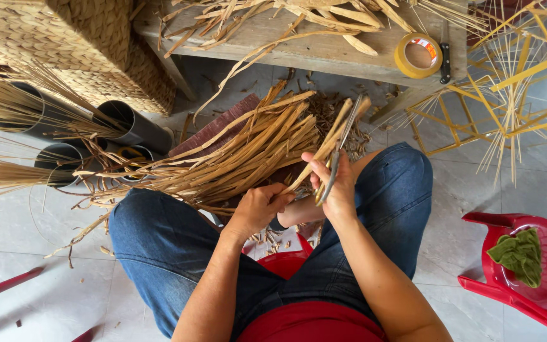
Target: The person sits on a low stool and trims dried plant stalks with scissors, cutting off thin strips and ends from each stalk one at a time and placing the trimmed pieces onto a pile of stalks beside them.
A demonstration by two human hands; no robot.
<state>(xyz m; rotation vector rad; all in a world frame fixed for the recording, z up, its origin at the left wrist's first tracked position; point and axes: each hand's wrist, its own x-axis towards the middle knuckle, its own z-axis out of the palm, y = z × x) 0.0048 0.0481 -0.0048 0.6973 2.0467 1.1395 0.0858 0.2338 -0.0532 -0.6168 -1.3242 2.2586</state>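
Head view: the right hand [337, 187] has its fingers curled tight around a pair of scissors [339, 152], blades pointing up and away. The left hand [257, 206] pinches one dried reed strip [324, 145], which rises beside the blades. A reed bundle [235, 152] lies across the left knee [153, 221].

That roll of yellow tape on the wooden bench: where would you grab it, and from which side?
Probably by its rim, coming from above. The roll of yellow tape lies flat near the front corner of the wooden bench, its open core facing up, so fingers could pinch the ring wall, one inside the core and one outside. A dark clip sits close on its right, so the left or front looks freer.
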